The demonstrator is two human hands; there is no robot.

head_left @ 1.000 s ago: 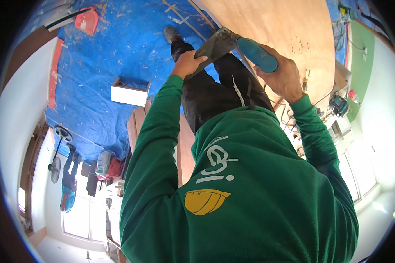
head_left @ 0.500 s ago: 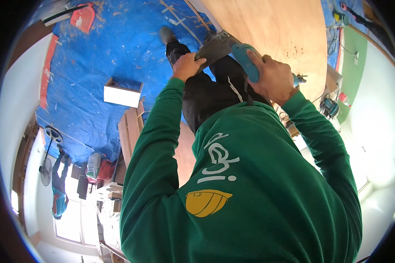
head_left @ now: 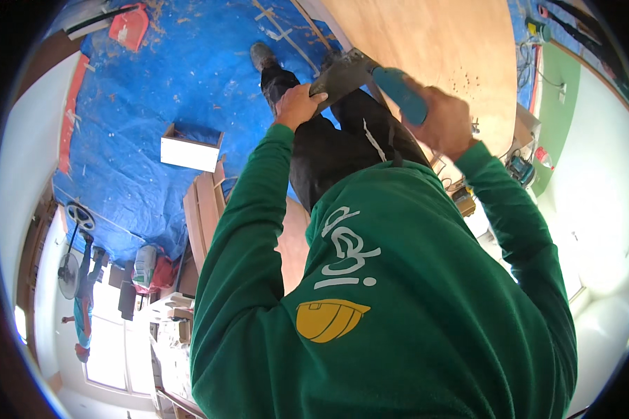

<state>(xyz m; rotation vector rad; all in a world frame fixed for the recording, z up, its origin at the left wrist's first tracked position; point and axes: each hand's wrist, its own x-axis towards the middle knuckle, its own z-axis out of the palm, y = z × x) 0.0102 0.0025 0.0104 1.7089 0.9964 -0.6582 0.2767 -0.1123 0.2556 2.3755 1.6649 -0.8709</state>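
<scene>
My left hand (head_left: 298, 106) grips a dark flat plate (head_left: 344, 78) by its near left end, thumb on top. The plate is held at a slant above my dark trousers (head_left: 360, 129). My right hand (head_left: 444, 119) is closed round a teal power tool (head_left: 402, 94), slightly smeared by motion. The tool's far end is close to the plate's right end; whether they touch I cannot tell. Its exact kind is not clear, since my hand covers much of it. Beyond it spreads a large pale wooden panel (head_left: 426, 35) with a patch of small dark specks.
Blue sheeting (head_left: 189, 91) covers the floor. A white open box (head_left: 190, 152) and wooden boards (head_left: 201, 209) lie at left, with a red dustpan (head_left: 128, 28) farther off. Another teal power tool (head_left: 521, 170) lies at right. A person (head_left: 84, 307) stands in the left background.
My right hand and the teal tool have shifted slightly right and nearer to me, away from the plate. My left hand hardly moves. The background person has changed pose.
</scene>
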